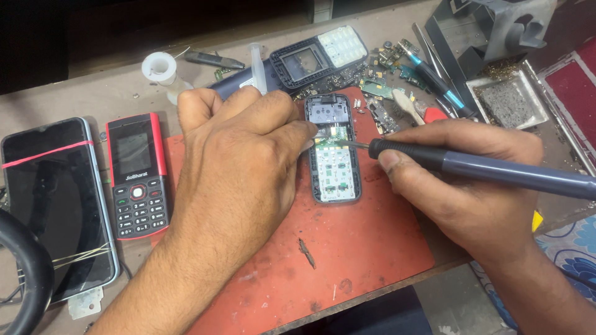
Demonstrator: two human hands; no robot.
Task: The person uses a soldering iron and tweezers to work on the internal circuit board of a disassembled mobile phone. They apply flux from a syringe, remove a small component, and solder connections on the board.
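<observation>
At the upper right of the bench we see a shallow square metal tray (535, 118) holding a grey, rough sponge-like pad (506, 102); small brassy scraps lie along its rim. Beside it stands a grey metal stand (518, 25).

On the worn red rubber mat (347, 260) lies the opened keypad phone with its green circuit board bared (333, 162). Its long axis runs away from us, top end toward the far edge of the bench.

Our right hand (472, 186) is closed around the dark-handled soldering iron (472, 166), whose long axis runs nearly level from right to left; its thin tip points left and meets the board near the upper part. Our left hand (242, 155) is curled, fingertips pressed against the phone's left edge, steadying it.

Left of the mat lie a red and black keypad phone (138, 175) and a black smartphone bound with rubber bands (53, 205). Behind the mat rests a dark phone front cover with a white keypad (320, 56), with loose board fragments (388, 65) near it.
</observation>
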